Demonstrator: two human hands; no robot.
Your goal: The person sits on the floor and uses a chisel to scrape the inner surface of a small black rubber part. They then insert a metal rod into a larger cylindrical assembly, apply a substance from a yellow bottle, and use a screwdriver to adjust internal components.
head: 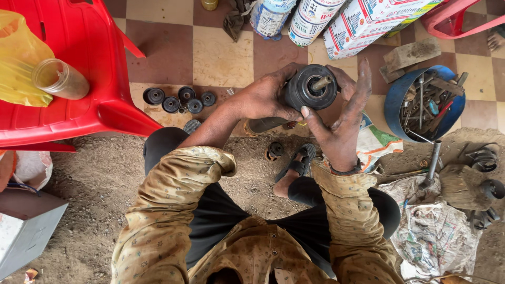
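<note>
- So, starting at the left hand (265, 97): it's wrapped around the side of a black round mount (310, 87), fingers curled over the rim, gripping it firmly out above the knees.
- Right hand (342, 118) is mostly flat and spread, palm pressed against the other side of the same part, thumb tip touching its lower edge. More of a brace than a grip.
- The mount sits squarely between both hands, and both are touching it, so neither is really "nearer".
- Key bit: a short metal stud (321, 82) sticks out of the middle, and that long axis points up toward the camera, tilted a little to the right, away from the left palm.
- Going outward, a row of smaller black round parts (181, 99) lies on the tiled floor to the left, well apart from the hands, just beside a red plastic chair (105, 63).
- Off to the right, a blue tub (394, 100) full of tools rests on the floor, nearer the right hand.
- Below the hands there's a sandalled foot (297, 168) on sandy ground.
</note>
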